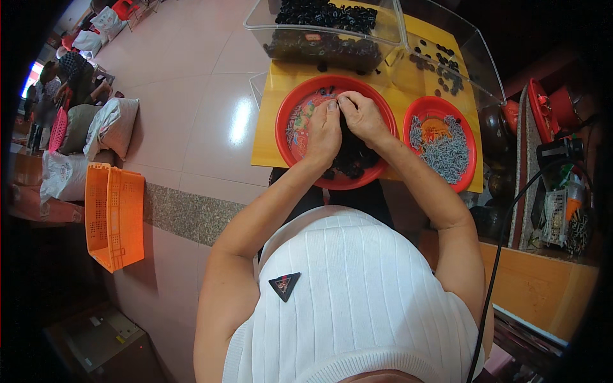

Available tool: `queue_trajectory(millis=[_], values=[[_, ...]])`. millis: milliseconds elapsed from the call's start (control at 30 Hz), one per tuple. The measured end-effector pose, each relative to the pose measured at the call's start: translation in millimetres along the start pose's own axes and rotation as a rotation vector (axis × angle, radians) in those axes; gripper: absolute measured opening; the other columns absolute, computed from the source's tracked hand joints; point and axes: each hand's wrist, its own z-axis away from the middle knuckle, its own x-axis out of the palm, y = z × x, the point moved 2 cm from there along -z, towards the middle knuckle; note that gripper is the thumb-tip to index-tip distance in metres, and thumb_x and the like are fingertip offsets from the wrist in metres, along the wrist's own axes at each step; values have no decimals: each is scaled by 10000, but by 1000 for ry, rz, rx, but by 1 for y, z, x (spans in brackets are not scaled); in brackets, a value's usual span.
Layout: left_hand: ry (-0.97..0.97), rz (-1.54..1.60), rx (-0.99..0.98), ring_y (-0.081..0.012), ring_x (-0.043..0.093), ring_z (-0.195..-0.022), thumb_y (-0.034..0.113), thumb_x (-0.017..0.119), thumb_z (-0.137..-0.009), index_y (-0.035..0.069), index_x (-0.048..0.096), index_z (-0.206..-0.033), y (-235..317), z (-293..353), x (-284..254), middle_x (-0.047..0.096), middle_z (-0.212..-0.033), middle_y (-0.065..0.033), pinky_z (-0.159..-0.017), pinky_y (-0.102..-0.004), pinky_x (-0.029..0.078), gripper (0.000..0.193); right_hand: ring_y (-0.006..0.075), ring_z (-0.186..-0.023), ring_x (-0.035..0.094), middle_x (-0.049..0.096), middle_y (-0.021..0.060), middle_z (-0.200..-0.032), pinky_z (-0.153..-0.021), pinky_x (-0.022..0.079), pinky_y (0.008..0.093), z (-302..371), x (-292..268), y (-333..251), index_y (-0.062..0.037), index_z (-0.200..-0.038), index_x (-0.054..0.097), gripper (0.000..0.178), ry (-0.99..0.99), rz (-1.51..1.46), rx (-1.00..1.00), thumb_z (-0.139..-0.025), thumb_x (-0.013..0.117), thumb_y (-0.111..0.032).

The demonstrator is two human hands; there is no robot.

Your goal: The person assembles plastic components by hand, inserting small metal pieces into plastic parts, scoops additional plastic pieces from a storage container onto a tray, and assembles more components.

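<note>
My left hand [324,131] and my right hand [361,115] meet over a large red bowl [300,96] on a small yellow table [271,137]. The fingertips of both hands pinch together at a small part, too small to make out. Under the hands lies a heap of small black rings [352,158], with a few small grey metal pieces [295,127] at the bowl's left side. A smaller red bowl [440,103] to the right holds a pile of grey metal pieces [447,153].
Two clear plastic bins stand at the table's far edge: one [325,29] full of black rings, the other [447,60] with a few. An orange crate [113,214] and stuffed white sacks [112,127] lie on the floor to the left. Another person [64,80] sits far left.
</note>
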Motion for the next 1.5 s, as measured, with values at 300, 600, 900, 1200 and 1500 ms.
queue_trajectory(millis=[300,600,900,1200,1500], values=[[-208,112,-210,-131,503,-857,277,368,-919,-93,540,-1015,-2,6,-30,583,-937,-103,-792,-236,377,419,99,-812,537,606,48,-891,-734,423,225,-2,-20,9,26,-908,615,187,-201,-72,187,-810,513,-97],[-380,-463,264,-340,507,-1032,128,502,-832,-85,540,-993,16,30,-56,536,-1049,-231,-900,-338,382,270,170,-919,555,602,112,-969,-818,416,259,4,-38,1,57,-885,598,181,-186,43,48,-786,519,-73],[-438,-582,494,-337,537,-939,4,610,-701,-48,549,-862,21,57,-75,545,-992,-195,-832,-379,428,179,341,-1040,470,538,175,-1011,-900,367,394,32,2,-39,13,-943,574,277,-116,511,-551,-697,604,-110],[-393,-613,609,-261,566,-880,-25,614,-690,1,552,-839,9,71,-84,580,-885,-120,-879,-449,378,163,315,-1228,306,384,190,-1272,-1011,229,432,34,-8,-14,31,-1195,410,561,-416,821,-533,-760,582,-278],[-403,-480,548,-234,581,-845,-24,630,-673,3,562,-772,12,69,-88,594,-838,-104,-882,-420,374,122,296,-1257,270,340,168,-1315,-1032,184,439,59,16,-31,22,-1224,382,620,-590,689,-569,-748,577,-323]])
